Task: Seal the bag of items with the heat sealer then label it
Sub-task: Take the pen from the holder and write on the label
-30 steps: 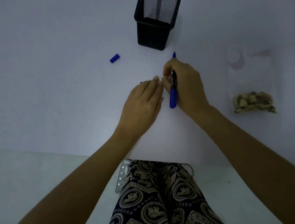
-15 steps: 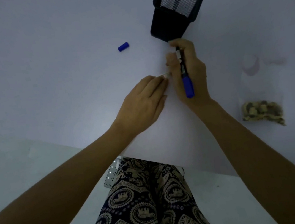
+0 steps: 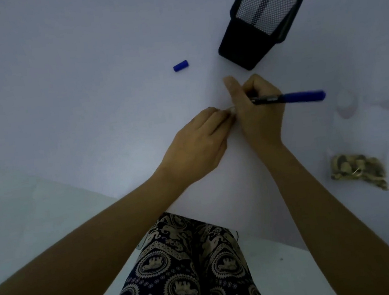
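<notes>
Well right of the right hand (image 3: 256, 112), fist around the marker (image 3: 288, 98): the bag (image 3: 358, 171); left hand (image 3: 198, 144) flat.

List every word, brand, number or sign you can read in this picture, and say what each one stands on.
None can be read.
Blue marker in the right hand: pale print on the dark barrel, too blurred to read.
Small label under the left hand: almost wholly hidden, so any writing cannot be seen.
Blue cap, black mesh pen holder, clear bag of items: no text visible.
</notes>
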